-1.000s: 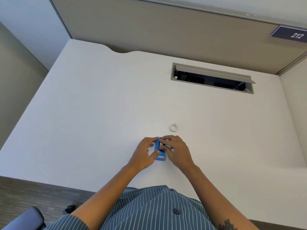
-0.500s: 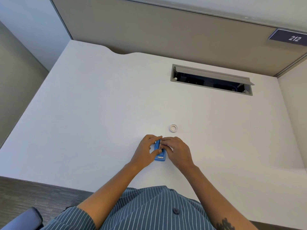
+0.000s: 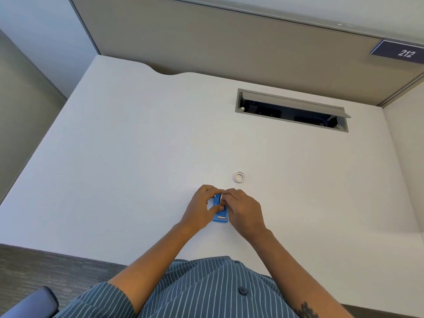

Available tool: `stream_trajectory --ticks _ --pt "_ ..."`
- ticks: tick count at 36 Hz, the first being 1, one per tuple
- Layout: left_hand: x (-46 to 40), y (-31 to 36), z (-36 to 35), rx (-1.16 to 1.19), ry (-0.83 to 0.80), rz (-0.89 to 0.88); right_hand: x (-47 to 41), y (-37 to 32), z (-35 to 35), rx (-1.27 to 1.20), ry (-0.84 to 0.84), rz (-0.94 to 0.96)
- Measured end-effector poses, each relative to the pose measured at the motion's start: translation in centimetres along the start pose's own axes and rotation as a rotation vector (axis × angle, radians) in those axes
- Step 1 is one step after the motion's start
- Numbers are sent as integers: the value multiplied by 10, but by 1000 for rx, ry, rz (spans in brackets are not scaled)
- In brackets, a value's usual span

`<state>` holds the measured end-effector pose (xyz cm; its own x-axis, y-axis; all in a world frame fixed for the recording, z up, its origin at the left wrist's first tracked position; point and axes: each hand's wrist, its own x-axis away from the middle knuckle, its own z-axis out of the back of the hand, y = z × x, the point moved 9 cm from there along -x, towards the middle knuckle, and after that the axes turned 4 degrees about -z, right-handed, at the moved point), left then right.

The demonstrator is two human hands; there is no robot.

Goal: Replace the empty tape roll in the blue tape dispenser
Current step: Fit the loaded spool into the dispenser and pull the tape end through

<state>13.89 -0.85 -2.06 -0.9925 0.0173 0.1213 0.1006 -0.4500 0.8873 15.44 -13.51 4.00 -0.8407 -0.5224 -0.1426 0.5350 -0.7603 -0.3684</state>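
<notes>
Blue tape dispenser (image 3: 220,214) on desk (image 3: 128,161), pinched between curled left hand (image 3: 200,208) and right hand (image 3: 244,208).

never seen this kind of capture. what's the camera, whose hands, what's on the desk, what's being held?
There is no robot here. One wide-angle camera sits on a person's head and looks forward and down, so the arms enter from the bottom edge and the striped shirt shows below them.

The left hand and right hand are bare. Both close around a small blue dispenser that rests on the white desk. Something white shows between the fingertips at its top; it is too small to say what it is.

A white ring, probably a tape core, lies loose on the desk just beyond the hands, touching nothing. Farther back is an open cable hatch set into the desk, and a sign reading 212 on the partition.
</notes>
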Motion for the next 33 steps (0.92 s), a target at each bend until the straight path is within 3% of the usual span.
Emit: stream_trajectory --ticks 10,21,33 --pt "1 4 3 -14 -10 -20 -4 -4 -1 27 -75 -54" --pt "18 -6 -2 -41 -294 -15 -2 -7 -4 54 -138 -55" --pt "13 -15 -3 -165 -291 -37 9 -11 -9 112 -158 -36"
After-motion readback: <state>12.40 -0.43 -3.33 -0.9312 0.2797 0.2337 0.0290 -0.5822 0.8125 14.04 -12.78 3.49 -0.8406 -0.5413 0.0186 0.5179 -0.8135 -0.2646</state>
